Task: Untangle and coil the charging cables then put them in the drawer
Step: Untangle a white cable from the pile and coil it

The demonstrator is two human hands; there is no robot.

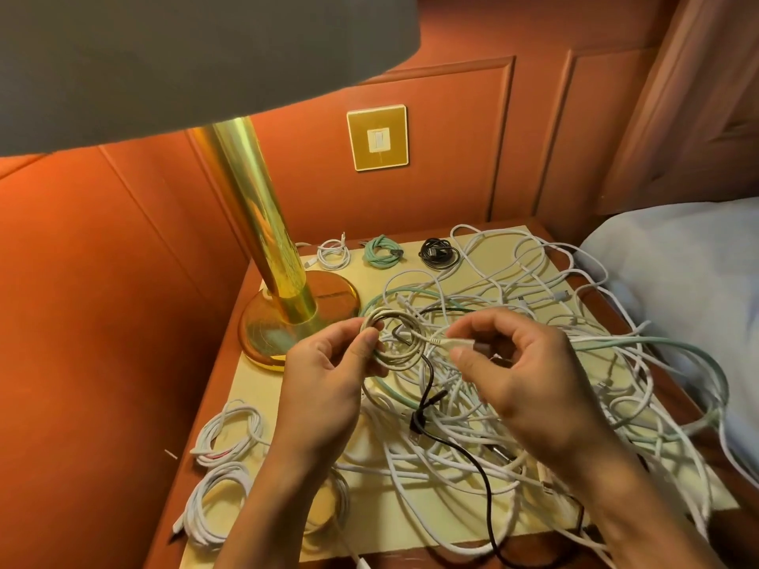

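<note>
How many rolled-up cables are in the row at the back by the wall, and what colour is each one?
White coil: 1
Green coil: 1
Black coil: 1
Total: 3

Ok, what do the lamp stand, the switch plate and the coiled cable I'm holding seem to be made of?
Lamp stand: polished brass-coloured metal, mirror-like reflections along the tube.
Switch plate: gold-toned, satin sheen, metal or plastic, hard to tell.
Coiled cable: off-white flexible sheath, matte, probably plastic or rubber; it bends into tight loops.
</note>
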